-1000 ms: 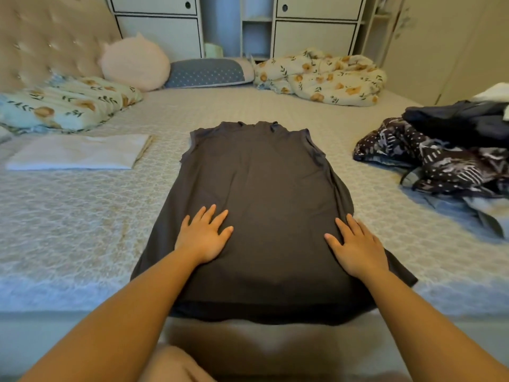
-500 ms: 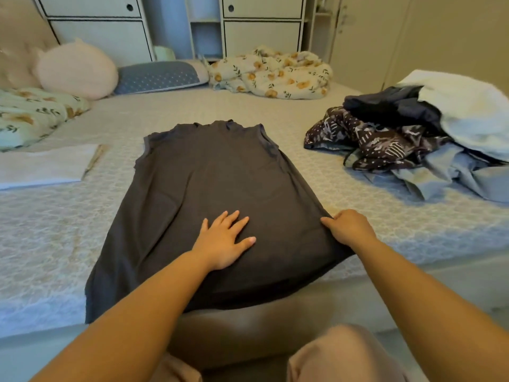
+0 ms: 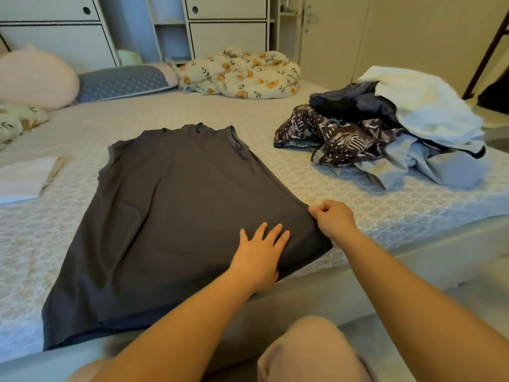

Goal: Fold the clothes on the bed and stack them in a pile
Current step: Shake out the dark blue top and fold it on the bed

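Left hand: the left hand [image 3: 259, 250] lies flat, fingers straight and spread, pressing on the near right part of the dark grey top [image 3: 176, 216].
Right hand: the right hand [image 3: 334, 219] sits just right of the left one, fingers curled, pinching the right side edge of the top near its hem.
Dark grey top: it lies spread flat on the bed [image 3: 399, 210] under both hands, neckline pointing away from the hands, hem hanging slightly over the near edge of the mattress to the left of the left hand.
Unfolded pile: beyond and to the right of the right hand, well apart from it, sits a heap of clothes [image 3: 385, 133] with a patterned dark garment [image 3: 338, 136], a white cloth [image 3: 429, 108] on top and pale blue fabric [image 3: 429, 166] at the near side.
Folded item: far to the left of the left hand, a white folded piece [image 3: 22, 179] lies flat on the bed.
Far side: past the top, a floral blanket [image 3: 239, 73], a grey dotted pillow [image 3: 124, 81] and a pink cushion [image 3: 35, 78] rest against the head end, with white cabinets [image 3: 225, 31] behind.
Below the hands: a knee in pink fabric [image 3: 311, 351] shows near the forearms.
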`<state>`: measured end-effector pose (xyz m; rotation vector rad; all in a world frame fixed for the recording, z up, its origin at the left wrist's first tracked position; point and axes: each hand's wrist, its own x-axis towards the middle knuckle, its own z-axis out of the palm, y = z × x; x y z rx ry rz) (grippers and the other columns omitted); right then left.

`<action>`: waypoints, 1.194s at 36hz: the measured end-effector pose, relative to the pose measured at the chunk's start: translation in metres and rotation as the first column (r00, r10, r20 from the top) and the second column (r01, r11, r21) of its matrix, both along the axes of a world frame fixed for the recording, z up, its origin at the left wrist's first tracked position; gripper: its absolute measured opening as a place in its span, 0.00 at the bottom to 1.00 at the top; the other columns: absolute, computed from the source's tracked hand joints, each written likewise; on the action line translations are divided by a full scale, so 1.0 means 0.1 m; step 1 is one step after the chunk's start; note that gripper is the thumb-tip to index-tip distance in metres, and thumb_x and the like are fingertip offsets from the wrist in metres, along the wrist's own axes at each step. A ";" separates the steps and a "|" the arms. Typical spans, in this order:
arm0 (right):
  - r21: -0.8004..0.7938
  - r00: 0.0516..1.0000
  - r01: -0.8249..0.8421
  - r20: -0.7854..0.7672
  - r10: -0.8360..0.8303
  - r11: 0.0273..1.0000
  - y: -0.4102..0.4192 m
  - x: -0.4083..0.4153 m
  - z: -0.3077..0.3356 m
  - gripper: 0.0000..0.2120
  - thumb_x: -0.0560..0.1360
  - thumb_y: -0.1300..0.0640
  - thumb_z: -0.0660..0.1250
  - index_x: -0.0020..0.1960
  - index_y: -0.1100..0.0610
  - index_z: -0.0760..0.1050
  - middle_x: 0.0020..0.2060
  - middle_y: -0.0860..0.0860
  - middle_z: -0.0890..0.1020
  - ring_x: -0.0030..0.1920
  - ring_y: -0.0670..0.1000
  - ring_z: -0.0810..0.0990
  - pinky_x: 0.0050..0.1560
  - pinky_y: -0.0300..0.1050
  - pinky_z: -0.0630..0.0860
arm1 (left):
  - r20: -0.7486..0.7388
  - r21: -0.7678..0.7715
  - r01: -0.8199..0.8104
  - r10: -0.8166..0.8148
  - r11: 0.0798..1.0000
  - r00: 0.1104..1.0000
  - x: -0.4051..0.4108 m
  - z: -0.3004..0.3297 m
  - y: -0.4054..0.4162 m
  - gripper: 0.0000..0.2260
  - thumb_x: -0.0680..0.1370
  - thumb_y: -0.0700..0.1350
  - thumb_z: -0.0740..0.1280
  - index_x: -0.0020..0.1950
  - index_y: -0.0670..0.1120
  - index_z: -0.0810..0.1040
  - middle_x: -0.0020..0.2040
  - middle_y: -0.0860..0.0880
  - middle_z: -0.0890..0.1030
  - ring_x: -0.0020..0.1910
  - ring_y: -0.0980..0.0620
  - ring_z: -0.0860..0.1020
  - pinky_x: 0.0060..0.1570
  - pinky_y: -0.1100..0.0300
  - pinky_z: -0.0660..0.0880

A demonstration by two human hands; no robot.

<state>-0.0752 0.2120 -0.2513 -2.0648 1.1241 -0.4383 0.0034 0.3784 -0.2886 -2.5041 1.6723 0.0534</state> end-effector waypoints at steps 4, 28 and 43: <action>-0.029 1.000 -0.001 0.022 0.002 1.000 -0.01 -0.01 -0.04 0.16 0.79 0.52 0.62 0.36 0.58 0.69 0.32 0.51 0.72 0.34 0.49 0.69 0.30 0.42 0.60 | -0.017 -0.117 -0.058 0.057 0.991 0.998 -0.09 -0.01 -0.01 0.27 0.82 0.53 0.54 0.78 0.50 0.49 0.79 0.50 0.51 0.77 0.44 0.51 0.71 0.37 0.54; -0.165 0.940 -0.065 -0.342 0.005 0.984 -0.19 -0.24 -0.03 0.13 0.77 0.48 0.66 0.40 0.57 0.73 0.38 0.53 0.77 0.39 0.54 0.74 0.40 0.45 0.70 | 0.014 -0.294 0.104 -0.105 0.950 0.994 -0.19 -0.01 0.04 0.20 0.81 0.55 0.56 0.71 0.51 0.69 0.74 0.51 0.65 0.70 0.49 0.65 0.62 0.53 0.68; -0.208 0.890 -0.074 -0.454 -0.029 0.975 -0.11 -0.03 -0.06 0.14 0.77 0.48 0.66 0.44 0.60 0.74 0.40 0.54 0.75 0.40 0.55 0.74 0.40 0.45 0.69 | -0.082 -0.478 -0.052 0.015 0.877 0.997 -0.11 0.00 0.05 0.08 0.80 0.52 0.63 0.52 0.49 0.76 0.63 0.54 0.71 0.54 0.53 0.74 0.45 0.59 0.69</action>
